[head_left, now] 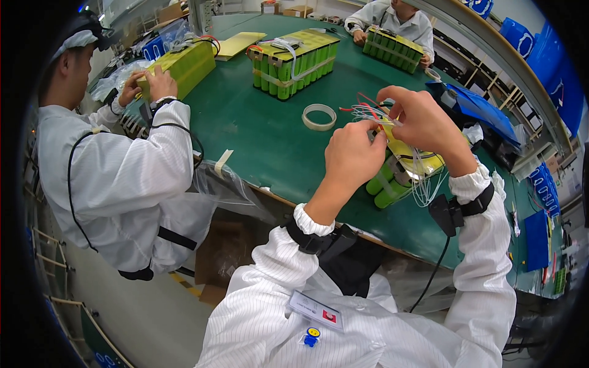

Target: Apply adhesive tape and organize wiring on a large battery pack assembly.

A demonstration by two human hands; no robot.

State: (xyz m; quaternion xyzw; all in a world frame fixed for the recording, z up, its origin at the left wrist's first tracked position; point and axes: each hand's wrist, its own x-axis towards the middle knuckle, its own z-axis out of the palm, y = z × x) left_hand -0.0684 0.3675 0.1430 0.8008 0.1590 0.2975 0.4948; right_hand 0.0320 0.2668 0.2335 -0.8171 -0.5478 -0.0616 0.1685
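In front of me on the bench stands a battery pack (386, 184) of green cylindrical cells with yellow sheet on top; my hands partly cover it. A bundle of thin white wires (423, 187) rises from its top and loops down over its near right side. My left hand (353, 156) is closed in a pinch at the bundle, just above the pack. Opposite it, my right hand (429, 122) curls its fingers around the same white wires. Thicker red wires (366, 107) stick out to the left beside my fingertips. The exact fingertip contact is partly hidden.
A roll of tape (319, 117) lies on the green bench (270, 132) beyond my left hand. Another battery pack (291, 64) stands farther back. Co-workers handle packs at left (184, 69) and far right (392, 49). Blue material (481, 110) lies to the right.
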